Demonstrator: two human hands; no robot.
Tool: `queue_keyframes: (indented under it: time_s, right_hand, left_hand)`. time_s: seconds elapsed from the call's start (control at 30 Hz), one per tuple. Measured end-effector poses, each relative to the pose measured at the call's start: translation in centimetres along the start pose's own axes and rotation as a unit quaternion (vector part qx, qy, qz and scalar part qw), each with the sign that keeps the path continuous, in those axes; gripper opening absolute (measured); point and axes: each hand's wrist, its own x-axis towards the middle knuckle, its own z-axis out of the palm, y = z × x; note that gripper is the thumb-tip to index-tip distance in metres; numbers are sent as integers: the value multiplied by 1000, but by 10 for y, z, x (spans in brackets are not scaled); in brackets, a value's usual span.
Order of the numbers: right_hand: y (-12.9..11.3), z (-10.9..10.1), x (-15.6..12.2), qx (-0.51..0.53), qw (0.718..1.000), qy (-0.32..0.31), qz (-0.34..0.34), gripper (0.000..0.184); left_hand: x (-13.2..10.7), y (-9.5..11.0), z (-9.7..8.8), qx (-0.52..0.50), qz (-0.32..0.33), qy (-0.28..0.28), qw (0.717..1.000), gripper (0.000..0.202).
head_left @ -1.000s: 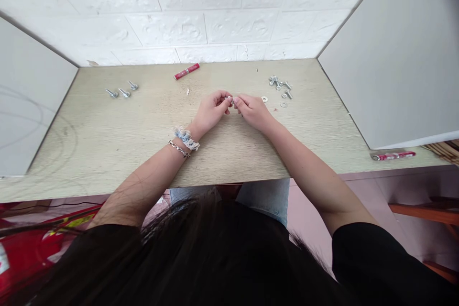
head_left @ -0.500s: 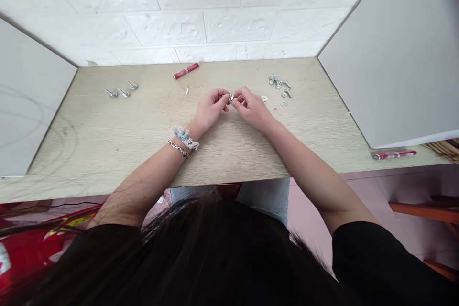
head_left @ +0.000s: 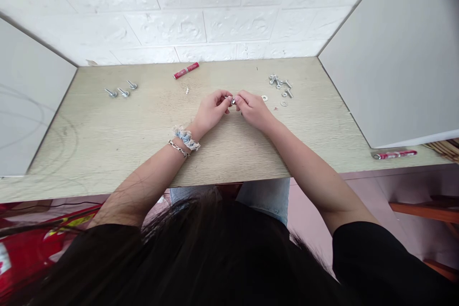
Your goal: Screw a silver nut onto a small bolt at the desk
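Observation:
My left hand [head_left: 211, 111] and my right hand [head_left: 252, 109] meet over the middle of the wooden table [head_left: 107, 138]. Both pinch a small metal bolt [head_left: 232, 101] between their fingertips; what is on it is too small to tell. A pile of loose bolts, nuts and washers [head_left: 280, 85] lies just right of my right hand, with two washers [head_left: 264, 98] nearer to it. Three bolts [head_left: 121, 90] lie in a row at the far left. My left wrist wears a chain bracelet and a lace band.
A red tube [head_left: 186, 70] lies near the back wall. Another red tube [head_left: 393, 154] lies at the right front edge. White side panels [head_left: 394, 52] box the table in left and right. My hair and black sleeves fill the bottom of the view.
The fingers of both hands have shifted slightly around the bolt; my right hand's fingers have curled in closer. Nothing on the table has moved.

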Motion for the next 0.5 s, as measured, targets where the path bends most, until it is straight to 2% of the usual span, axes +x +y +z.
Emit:
queue_keyframes:
  time_s: [0.17, 0.33, 0.5]
  right_hand:
    - [-5, -4, 0, -25, 999, -26, 17, 29]
    - [-8, -6, 0, -69, 996, -51, 35, 29]
    - [-8, -8, -1, -110, 991, -70, 26, 28]
  left_hand:
    - [-2, 1, 0, 47, 3, -4, 999, 10]
    - [-4, 4, -2, 127, 40, -18, 991, 10]
    - [-4, 5, -3, 184, 56, -54, 980, 14]
